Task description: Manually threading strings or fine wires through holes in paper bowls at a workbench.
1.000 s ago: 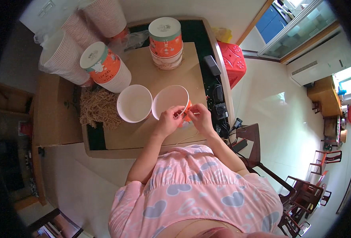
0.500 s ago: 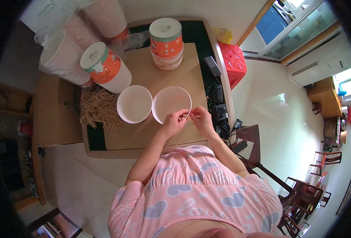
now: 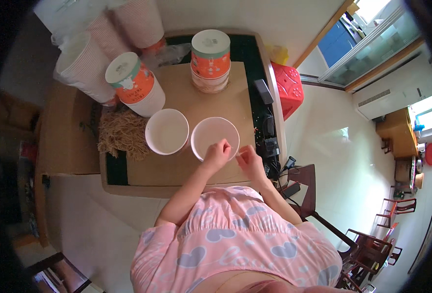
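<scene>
Landmark: the round white paper bowl (image 3: 215, 137) on the brown cardboard sheet (image 3: 181, 166) that covers the tabletop.

Left hand (image 3: 217, 155) rests on the near rim of this bowl, fingers curled together over the edge; whether anything is pinched between them cannot be told from the head view. Right hand (image 3: 250, 160) sits just right of the bowl's near edge, apart from the rim, thumb and fingertips drawn together as if on something small; too tiny to make out.

Touching the bowl on its left: a second white paper bowl (image 3: 167, 131), also open side up. Further left of that, a heap of tan straw-like fibres (image 3: 122, 134). Behind and left of the bowl, an orange-and-white lidded tub (image 3: 135, 90), tilted. Straight behind, a stack of orange-and-white tubs (image 3: 210, 60), upright. Far back-left, sleeves of stacked paper cups (image 3: 86, 63). Right of the bowl, beyond the table edge, a red plastic stool (image 3: 288, 88) on the pale floor.
</scene>
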The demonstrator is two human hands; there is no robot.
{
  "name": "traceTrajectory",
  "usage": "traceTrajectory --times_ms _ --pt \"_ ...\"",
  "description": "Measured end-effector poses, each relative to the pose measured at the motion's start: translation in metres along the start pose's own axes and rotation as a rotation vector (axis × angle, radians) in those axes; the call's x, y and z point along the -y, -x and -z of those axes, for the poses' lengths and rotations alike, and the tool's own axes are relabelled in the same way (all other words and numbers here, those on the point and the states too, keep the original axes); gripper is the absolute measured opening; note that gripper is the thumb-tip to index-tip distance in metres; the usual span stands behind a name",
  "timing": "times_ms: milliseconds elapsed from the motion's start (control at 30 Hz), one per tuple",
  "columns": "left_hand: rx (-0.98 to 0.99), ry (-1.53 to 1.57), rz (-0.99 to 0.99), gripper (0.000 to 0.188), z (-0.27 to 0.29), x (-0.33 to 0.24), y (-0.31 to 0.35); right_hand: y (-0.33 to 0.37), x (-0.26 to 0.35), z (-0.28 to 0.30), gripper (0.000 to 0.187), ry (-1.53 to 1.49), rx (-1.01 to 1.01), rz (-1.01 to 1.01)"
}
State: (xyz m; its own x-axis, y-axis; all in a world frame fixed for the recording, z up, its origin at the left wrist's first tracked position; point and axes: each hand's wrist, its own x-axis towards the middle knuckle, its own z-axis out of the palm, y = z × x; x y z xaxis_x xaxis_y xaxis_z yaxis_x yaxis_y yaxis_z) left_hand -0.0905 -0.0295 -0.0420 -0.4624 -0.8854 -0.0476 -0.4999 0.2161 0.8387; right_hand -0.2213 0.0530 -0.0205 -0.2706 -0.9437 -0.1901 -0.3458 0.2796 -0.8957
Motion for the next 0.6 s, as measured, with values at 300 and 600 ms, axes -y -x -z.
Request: traceTrajectory --times_ms 300,600 --pt "0.443 1.021 0.773 0.012 -0.003 0.031 -0.021 0.024 0.049 -0.02 0.018 0.319 0.431 0.554" --pt "0.116 0.561 0.132 0.013 -0.042 0.066 -0.003 -0.082 0.009 0.019 0.014 0.546 0.424 0.487"
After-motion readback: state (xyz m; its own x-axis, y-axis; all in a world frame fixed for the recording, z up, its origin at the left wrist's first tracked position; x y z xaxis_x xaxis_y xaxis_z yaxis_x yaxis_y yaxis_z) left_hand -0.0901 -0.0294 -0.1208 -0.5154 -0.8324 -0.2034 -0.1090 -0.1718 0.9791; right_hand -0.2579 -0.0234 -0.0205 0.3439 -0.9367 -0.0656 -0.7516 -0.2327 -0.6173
